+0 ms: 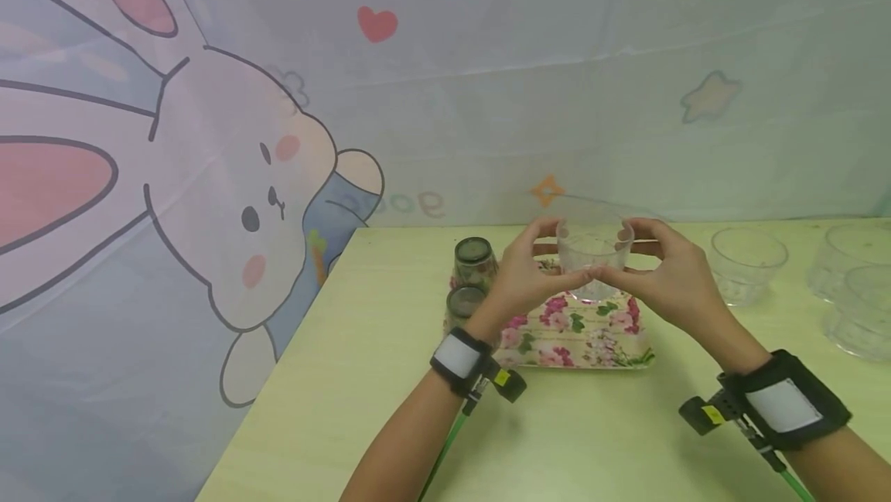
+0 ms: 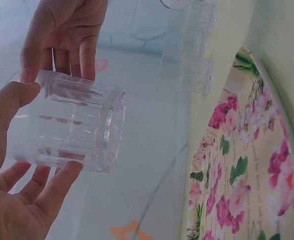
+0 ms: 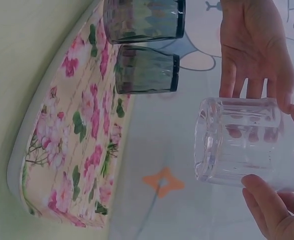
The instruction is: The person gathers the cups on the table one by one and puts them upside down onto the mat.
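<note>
A clear drinking glass (image 1: pixel 593 254) is held upright in the air between both hands, its thick base facing the floral tray (image 1: pixel 578 336). On one side the left hand (image 1: pixel 524 274) grips it, with the thumb in front and the fingers around the wall. The right hand (image 1: pixel 670 274) grips the opposite side in the same way, the thumbs nearly meeting at the front. In the right wrist view, a gap shows between the glass (image 3: pixel 246 142) and the tray (image 3: pixel 67 150). Two dark tinted glasses (image 1: pixel 473 252) (image 3: pixel 149 70) stand upside down on the tray's left part.
Several clear glasses (image 1: pixel 748 266) stand upright on the pale yellow table (image 1: pixel 592 440) to the right of the tray. Behind the table's far edge hangs a printed cloth (image 1: pixel 487 115) with a cartoon rabbit.
</note>
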{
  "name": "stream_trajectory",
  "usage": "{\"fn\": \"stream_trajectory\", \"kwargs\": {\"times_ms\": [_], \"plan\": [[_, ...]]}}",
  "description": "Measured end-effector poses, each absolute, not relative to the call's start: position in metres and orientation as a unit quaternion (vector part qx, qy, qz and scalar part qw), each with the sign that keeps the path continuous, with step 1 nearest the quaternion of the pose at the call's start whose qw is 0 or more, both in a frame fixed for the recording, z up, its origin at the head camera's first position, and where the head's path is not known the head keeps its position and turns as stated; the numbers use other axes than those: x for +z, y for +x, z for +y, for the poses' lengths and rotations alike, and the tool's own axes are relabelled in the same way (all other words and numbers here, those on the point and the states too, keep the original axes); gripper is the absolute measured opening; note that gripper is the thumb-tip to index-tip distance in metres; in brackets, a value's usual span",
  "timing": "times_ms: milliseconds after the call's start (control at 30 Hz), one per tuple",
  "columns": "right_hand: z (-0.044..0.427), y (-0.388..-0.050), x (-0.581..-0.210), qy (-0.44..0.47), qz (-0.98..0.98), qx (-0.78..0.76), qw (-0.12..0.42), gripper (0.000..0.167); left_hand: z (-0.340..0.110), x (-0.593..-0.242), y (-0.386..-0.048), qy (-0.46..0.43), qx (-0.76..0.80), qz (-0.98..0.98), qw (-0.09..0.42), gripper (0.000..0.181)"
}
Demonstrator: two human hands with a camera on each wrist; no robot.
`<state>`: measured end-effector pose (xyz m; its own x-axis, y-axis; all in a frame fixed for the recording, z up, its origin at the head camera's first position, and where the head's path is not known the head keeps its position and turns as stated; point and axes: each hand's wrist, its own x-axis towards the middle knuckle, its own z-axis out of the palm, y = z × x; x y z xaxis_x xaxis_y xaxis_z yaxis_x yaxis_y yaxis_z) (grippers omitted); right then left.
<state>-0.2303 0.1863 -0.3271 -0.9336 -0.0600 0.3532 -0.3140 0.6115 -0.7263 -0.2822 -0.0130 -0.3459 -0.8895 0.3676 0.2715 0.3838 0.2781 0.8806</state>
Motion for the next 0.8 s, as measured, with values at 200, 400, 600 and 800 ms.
{"fn": "stream_trajectory", "kwargs": {"times_ms": [200, 400, 600, 800], "plan": [[0.1882, -0.2306, -0.3292, 0.111, -0.889, 0.418, 0.153, 0.079, -0.0121, -0.3486, -0.2809, -0.231, -0.563, -0.793, 0.004, 0.075], [0.1895, -0.2320, -0.3309, 0.133, -0.879, 0.421, 0.180, 0.078, -0.0103, -0.3510, -0.2810, -0.245, -0.572, -0.783, 0.010, 0.075], [0.1875, -0.2329, -0.3313, 0.136, -0.877, 0.425, 0.179, 0.074, -0.0103, -0.3528, -0.2799, -0.247, -0.576, -0.780, 0.010, 0.077], [0.1877, -0.2327, -0.3312, 0.137, -0.881, 0.417, 0.178, 0.071, -0.0108, -0.3541, -0.2792, -0.248, -0.579, -0.776, 0.007, 0.077]]}}
